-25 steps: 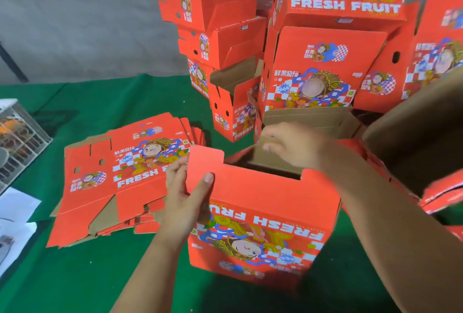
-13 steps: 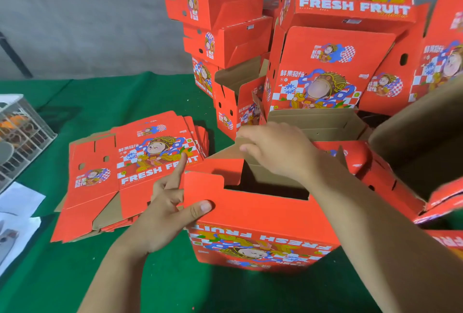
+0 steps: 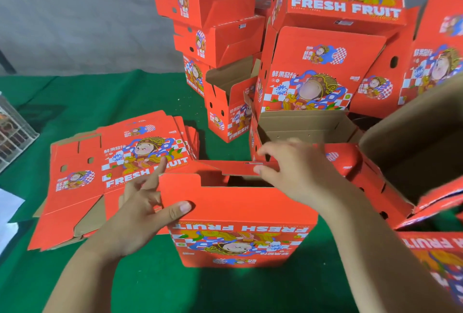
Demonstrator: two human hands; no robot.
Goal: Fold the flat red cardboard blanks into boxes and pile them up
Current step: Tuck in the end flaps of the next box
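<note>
Standing on the green cloth-covered table [image 3: 75, 102], the half-folded red printed cardboard box [image 3: 238, 227] sits front and centre with its top open. The left hand [image 3: 140, 210] pinches the near left flap of this box, thumb on the outer face, fingers curled behind it and the forefinger pointing up. The right hand [image 3: 295, 172] reaches over the opening, fingers bent onto the far red flap and pressing it. Just left lies the stack of flat red cardboard blanks [image 3: 112, 172]. Behind rises the pile of folded red boxes [image 3: 325, 62]. A wire crate [image 3: 15, 134] shows at the left edge.
</note>
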